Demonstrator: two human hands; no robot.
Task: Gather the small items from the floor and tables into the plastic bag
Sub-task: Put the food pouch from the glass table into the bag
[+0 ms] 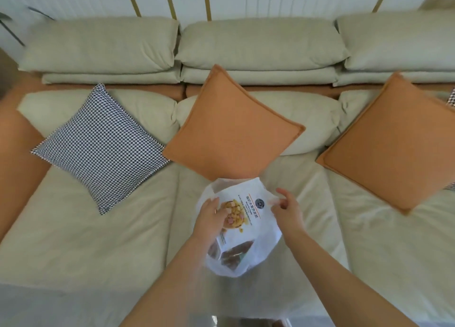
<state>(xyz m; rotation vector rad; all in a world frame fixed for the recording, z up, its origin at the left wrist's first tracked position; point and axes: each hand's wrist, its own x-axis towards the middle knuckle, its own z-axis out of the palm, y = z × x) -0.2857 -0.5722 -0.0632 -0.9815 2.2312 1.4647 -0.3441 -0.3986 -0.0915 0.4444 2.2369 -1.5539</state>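
While left hand (211,213) grips snack packet (242,212), right hand (286,207) pinches plastic bag (268,250)

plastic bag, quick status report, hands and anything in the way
Left hand holds snack packet at bag mouth. Right hand pinches plastic bag rim, holding it open over the sofa. Nothing blocking.

I see the plastic bag (256,257), thin and translucent white, resting on the beige seat with its mouth facing up and away from me. A white snack pouch (242,213) sits in that mouth, lying flat with its printed face up (a picture of yellow and pink cereal pieces, plus a round dark logo). Lower in the bag, dark brown packets (231,251) show through the film, too blurred to identify.
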